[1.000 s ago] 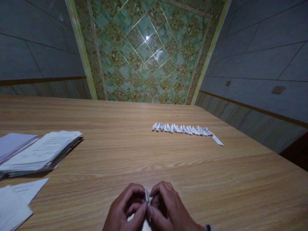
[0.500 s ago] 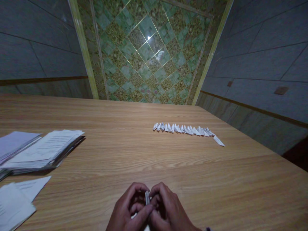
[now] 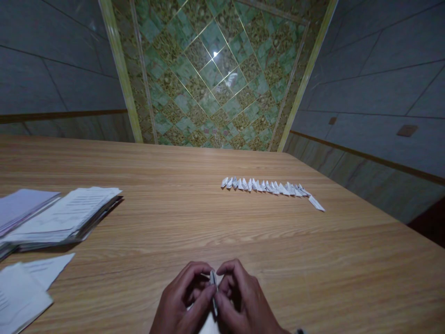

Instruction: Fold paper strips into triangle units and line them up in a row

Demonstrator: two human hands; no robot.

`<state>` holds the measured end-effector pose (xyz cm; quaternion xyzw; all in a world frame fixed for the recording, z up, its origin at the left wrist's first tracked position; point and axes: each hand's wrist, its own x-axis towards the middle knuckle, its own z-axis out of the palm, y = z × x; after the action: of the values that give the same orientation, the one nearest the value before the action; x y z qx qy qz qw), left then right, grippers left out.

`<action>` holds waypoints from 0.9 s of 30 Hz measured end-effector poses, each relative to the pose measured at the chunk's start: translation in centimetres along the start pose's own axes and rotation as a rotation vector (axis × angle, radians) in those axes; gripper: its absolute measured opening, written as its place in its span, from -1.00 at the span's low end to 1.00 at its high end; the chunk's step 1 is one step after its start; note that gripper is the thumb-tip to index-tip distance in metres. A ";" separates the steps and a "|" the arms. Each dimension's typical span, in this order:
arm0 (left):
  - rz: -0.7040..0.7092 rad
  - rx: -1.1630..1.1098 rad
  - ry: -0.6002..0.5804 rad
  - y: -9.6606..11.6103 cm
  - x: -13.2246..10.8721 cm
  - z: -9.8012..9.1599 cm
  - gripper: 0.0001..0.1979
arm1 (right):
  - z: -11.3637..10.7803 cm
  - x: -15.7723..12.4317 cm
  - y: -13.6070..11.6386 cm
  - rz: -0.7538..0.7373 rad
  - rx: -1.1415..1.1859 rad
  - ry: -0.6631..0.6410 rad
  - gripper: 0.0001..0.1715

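Near the bottom middle of the view, a small folded piece of paper (image 3: 213,280) stands on edge between my two hands. My left hand (image 3: 186,297) is closed, its thumb and fingers pinching the paper from the left. From the other side my right hand (image 3: 243,297) grips the same paper, thumb low and index finger curled over near its top. The lower part of the paper is partly covered by the thumbs. Farther off to the right, a row of small folded paper pieces (image 3: 264,186) lies on the wooden table (image 3: 167,222), with one piece (image 3: 316,203) angled off its right end.
A stack of printed sheets (image 3: 69,213) lies at the left, beside a lilac-topped stack (image 3: 24,208). Loose paper pieces (image 3: 26,297) sit in the near left corner. A patterned tile wall (image 3: 215,93) rises beyond the table's far edge.
Both hands have shifted up slightly. My right index finger has lifted a little off the paper's top, and more of the folded paper shows between the hands.
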<state>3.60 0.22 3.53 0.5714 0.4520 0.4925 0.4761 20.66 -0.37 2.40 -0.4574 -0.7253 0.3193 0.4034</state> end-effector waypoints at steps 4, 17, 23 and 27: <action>-0.101 -0.192 -0.050 -0.3 -0.2 0.7 -0.72 | 0.3 -0.1 -0.2 -0.093 -0.139 0.095 -0.54; -0.003 -0.020 0.077 -0.5 -0.6 1.4 -0.81 | 0.5 0.0 -1.1 -0.179 -0.401 0.225 -0.48; -0.024 -0.059 0.140 -0.1 -0.7 1.3 -0.87 | 0.6 0.0 -0.7 -0.188 -0.399 0.190 -0.57; -0.062 -0.093 0.161 0.1 -0.8 1.2 -0.87 | 0.5 -0.1 -0.6 -0.203 -0.351 0.162 -0.57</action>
<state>4.72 -0.72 3.40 0.4932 0.4827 0.5422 0.4793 20.02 -0.69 2.63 -0.4695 -0.7772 0.1081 0.4048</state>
